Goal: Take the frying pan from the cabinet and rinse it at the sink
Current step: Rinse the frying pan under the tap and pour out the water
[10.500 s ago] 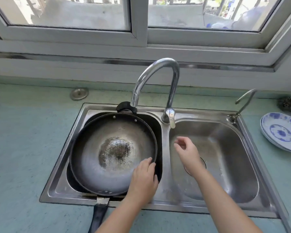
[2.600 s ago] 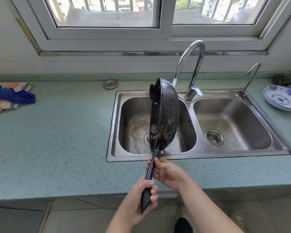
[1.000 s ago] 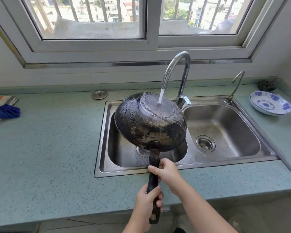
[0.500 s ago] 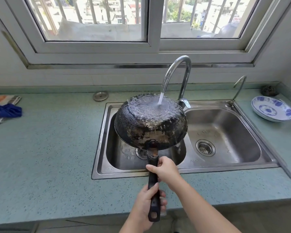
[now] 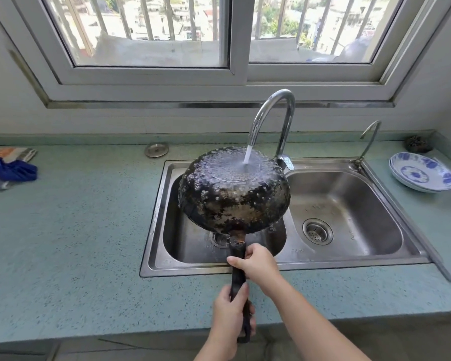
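The black frying pan point(image 5: 232, 194) is held upside down over the left basin of the steel double sink point(image 5: 354, 267), its charred underside facing up. Water runs from the curved tap point(image 5: 274, 118) onto the pan's bottom and spreads over it. My right hand point(image 5: 255, 264) grips the dark handle close to the pan. My left hand point(image 5: 229, 316) grips the handle's end, over the counter's front edge. The inside of the pan is hidden.
A blue-and-white plate stack point(image 5: 422, 175) sits on the counter at the right, with a dark scrubber point(image 5: 418, 144) behind it. A small second tap point(image 5: 367, 142) stands at the sink's right rear. A metal sink plug point(image 5: 156, 149) and a blue cloth point(image 5: 9, 169) lie to the left.
The pan was turned from edge-on to bottom-up under the running water. Over the last half second it stays there, and the water spreads wider across its underside.
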